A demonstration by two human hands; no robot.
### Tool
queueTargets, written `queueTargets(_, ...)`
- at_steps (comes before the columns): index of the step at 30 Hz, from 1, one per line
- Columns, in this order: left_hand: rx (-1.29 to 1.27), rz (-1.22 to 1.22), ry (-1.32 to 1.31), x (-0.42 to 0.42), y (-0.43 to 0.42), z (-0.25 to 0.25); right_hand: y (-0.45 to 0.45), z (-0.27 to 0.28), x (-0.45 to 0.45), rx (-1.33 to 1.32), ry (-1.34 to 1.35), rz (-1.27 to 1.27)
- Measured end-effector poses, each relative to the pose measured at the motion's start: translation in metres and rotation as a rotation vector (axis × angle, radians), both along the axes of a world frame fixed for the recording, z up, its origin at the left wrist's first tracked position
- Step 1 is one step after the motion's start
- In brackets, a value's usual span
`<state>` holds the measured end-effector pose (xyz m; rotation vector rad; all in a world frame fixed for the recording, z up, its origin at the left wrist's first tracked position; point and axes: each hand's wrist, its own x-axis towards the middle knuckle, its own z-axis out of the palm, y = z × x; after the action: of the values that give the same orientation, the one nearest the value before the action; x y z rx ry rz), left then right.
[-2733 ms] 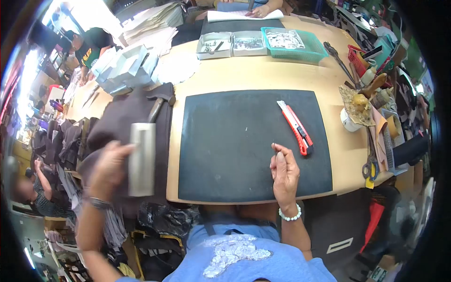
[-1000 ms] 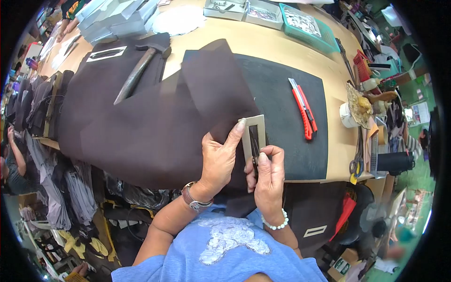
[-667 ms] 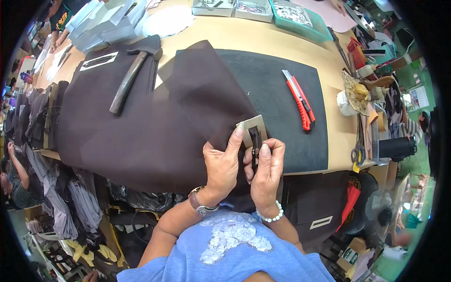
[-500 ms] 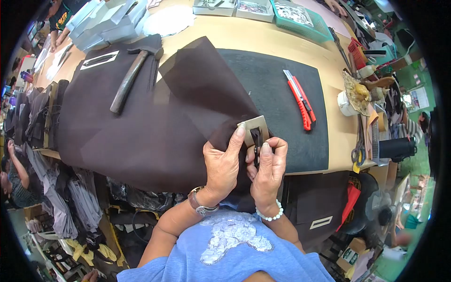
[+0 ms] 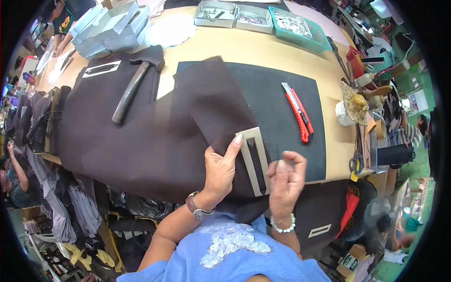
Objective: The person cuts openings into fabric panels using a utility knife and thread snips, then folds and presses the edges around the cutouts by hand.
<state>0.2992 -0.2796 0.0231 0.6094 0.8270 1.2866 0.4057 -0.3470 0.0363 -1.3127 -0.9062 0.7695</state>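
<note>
My left hand (image 5: 220, 171) grips dark brown fabric (image 5: 141, 145), thumb pressed on the upper corner of a beige rectangular frame (image 5: 253, 174) that borders a long slot in it. Its fingers are hidden beneath the fabric. Just right of the frame, apart from it, my right hand (image 5: 286, 181) is closed with curled fingers. Whether anything is between them I cannot make out. A red utility knife (image 5: 300, 115), blade out, lies on the black cutting mat (image 5: 282, 89) beyond my right hand. On the fabric to the left rests a hammer (image 5: 131, 91).
Grey boxes (image 5: 110, 35) stand at the back left. Trays of small parts (image 5: 216, 14) and a teal basket (image 5: 300, 33) line the back. At the right are a white glue pot (image 5: 345, 113), scissors (image 5: 357, 162) and a black cylinder (image 5: 394, 155). A co-worker's arm (image 5: 61, 40) shows far left.
The beige frame, folded and tilted before, now lies extended lengthwise toward me. My right hand has let go of its edge and moved right. The left hand keeps its hold.
</note>
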Motion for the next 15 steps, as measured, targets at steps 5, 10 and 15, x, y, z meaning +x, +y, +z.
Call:
queueTargets(5, -0.022, -0.031, -0.054, -0.003, 0.005, -0.013, 0.011, -0.027, 0.058, -0.130, -1.287, -0.228)
queueTargets(10, -0.004, -0.032, -0.069, -0.002, 0.005, -0.010, 0.029, 0.008, 0.050, 0.087, -1.213, -0.014)
queueTargets(15, -0.033, -0.060, -0.076, -0.004, 0.005, -0.009, 0.062, 0.019, 0.036, 0.337, -1.202, 0.329)
